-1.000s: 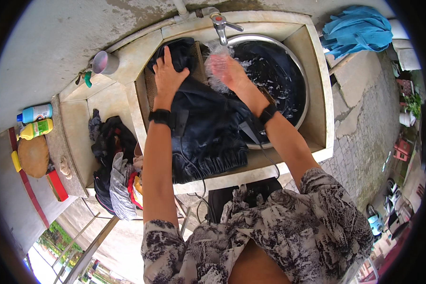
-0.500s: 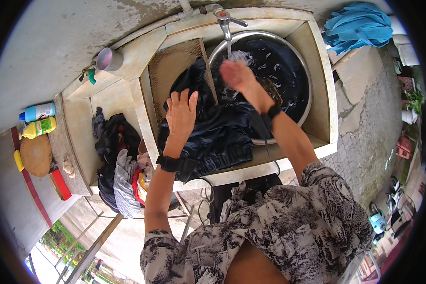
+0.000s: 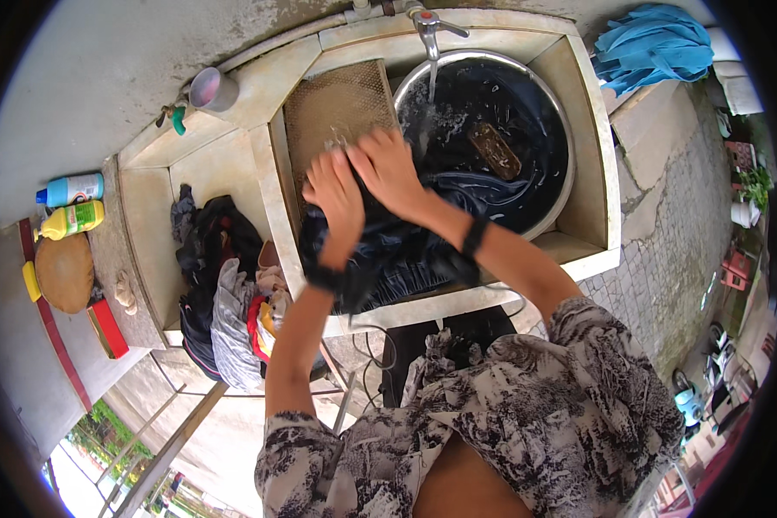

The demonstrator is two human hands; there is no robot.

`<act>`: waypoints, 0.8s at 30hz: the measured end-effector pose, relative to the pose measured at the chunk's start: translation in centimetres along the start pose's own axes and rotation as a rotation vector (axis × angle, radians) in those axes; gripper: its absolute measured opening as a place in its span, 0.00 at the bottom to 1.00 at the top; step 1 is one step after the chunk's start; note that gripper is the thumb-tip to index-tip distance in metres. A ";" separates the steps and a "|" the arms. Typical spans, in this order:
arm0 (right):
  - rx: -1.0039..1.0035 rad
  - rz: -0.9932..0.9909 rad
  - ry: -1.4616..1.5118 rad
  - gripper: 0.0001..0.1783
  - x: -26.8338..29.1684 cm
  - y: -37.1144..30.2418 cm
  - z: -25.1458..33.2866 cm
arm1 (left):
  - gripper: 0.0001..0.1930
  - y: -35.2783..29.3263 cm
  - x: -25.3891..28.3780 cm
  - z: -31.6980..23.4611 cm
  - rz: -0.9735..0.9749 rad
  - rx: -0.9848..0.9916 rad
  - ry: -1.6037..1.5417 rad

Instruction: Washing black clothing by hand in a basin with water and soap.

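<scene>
A wet dark garment (image 3: pixel 387 255) with a gathered waistband lies over the near end of the ridged washboard (image 3: pixel 337 99). Both of my hands press it there, side by side: my left hand (image 3: pixel 337 197) and my right hand (image 3: pixel 393 173), fingers curled over its far edge. Beside the board stands a round metal basin (image 3: pixel 570 164) with dark water and more dark cloth. A brown oblong block (image 3: pixel 495 151), which looks like a wooden scrub brush, rests in the basin. Water runs into it from the tap (image 3: pixel 426 33).
Laundry (image 3: pixel 224 285) lies heaped in the left sink compartment. A cup (image 3: pixel 212 90) stands on the ledge near a green tap (image 3: pixel 177 119). Blue (image 3: pixel 71 189) and yellow bottles (image 3: pixel 71 220) are at far left. Blue cloth (image 3: pixel 653 47) hangs at upper right.
My right hand has moved left from the running water onto the garment, next to my left hand. The garment's far part has come nearer, baring more washboard. The brown block now shows fully.
</scene>
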State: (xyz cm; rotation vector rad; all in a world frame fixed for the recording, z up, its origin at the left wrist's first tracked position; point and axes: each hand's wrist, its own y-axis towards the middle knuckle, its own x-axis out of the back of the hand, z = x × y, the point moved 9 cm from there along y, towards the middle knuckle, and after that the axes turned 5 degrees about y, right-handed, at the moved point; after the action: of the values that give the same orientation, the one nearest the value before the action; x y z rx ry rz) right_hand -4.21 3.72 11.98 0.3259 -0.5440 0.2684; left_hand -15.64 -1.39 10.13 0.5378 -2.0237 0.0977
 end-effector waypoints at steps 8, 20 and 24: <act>-0.114 -0.035 -0.313 0.10 -1.1 3.3 -2.0 | 0.17 4.2 -3.4 -0.1 0.302 0.017 0.111; 0.138 -0.057 -0.063 0.07 2.3 -4.4 -0.3 | 0.11 -3.6 1.0 -3.7 -0.023 -0.227 -0.227; 0.101 -0.421 -0.499 0.10 0.6 6.0 -1.4 | 0.22 7.1 -3.7 -0.3 0.259 0.081 -0.042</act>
State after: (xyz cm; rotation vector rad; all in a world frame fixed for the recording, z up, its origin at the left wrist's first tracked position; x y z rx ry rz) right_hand -5.04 9.80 12.52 0.6022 -0.9358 -0.2029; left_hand -16.89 6.32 8.20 0.3281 -2.1294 0.3287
